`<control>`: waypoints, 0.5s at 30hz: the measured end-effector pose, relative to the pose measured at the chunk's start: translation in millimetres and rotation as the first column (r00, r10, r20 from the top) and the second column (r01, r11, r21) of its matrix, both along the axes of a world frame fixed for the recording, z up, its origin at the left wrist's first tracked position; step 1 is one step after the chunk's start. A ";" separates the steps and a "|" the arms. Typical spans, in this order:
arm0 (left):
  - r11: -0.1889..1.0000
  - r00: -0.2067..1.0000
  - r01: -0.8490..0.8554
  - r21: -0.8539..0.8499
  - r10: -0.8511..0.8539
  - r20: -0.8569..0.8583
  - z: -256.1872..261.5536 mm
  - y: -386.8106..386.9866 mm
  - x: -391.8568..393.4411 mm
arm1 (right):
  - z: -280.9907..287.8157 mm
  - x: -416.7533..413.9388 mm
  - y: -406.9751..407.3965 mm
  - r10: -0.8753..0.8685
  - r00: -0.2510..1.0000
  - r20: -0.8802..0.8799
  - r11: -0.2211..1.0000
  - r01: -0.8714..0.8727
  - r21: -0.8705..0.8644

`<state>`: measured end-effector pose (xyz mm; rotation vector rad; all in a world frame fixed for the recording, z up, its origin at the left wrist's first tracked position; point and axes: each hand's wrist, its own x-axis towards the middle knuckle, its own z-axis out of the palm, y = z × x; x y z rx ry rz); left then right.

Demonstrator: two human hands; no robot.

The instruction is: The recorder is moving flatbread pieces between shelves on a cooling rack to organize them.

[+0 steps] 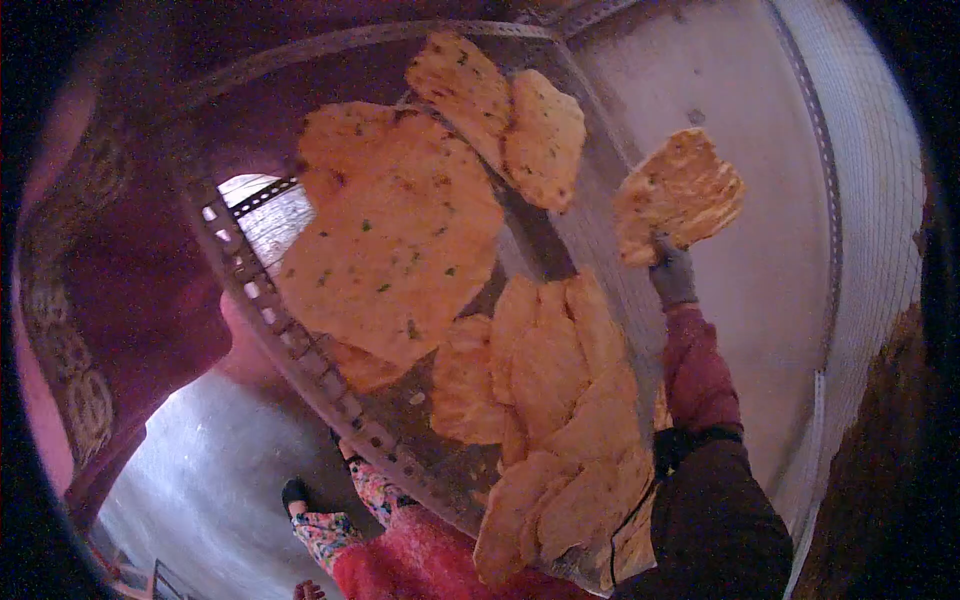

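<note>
My right hand (673,270), in a grey glove, reaches forward and grips the lower edge of a browned piece of flatbread (684,187). The piece is over a pale flat panel (765,247). Left of that arm, a large flatbread (390,232) with green flecks lies on top of others on a dark shelf (420,405). Nearer to me is an overlapping pile of flatbreads (555,375). Two more speckled pieces (495,112) lie at the far end. At the bottom edge, only the fingers of what looks like my left hand (307,591) show; what they hold is unclear.
Perforated metal angle (300,345) edges the shelf on the left, and another strip (821,165) edges the panel on the right. A ribbed, pale sheet (877,187) stands beyond it. Dark red patterned cloth (150,285) hangs at left. A chair-like frame (154,577) is at lower left.
</note>
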<state>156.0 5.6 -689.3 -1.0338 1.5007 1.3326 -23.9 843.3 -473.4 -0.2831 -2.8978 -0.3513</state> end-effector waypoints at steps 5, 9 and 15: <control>0.998 0.998 -0.061 -0.001 0.061 -0.003 -10.2 -7.2 22.6 | 20.3 -108.3 -46.7 -0.206 0.979 0.001 0.018 0.005 -1.000; 0.995 0.994 -0.103 0.013 0.104 -0.026 -9.7 -6.4 34.8 | 1.8 -206.6 -83.2 0.081 0.987 0.137 0.787 0.020 -0.616; 0.983 0.981 -0.183 0.016 0.184 -0.060 1.7 -1.1 39.1 | -14.6 -235.9 -89.9 -0.039 0.896 0.441 0.778 0.304 -0.549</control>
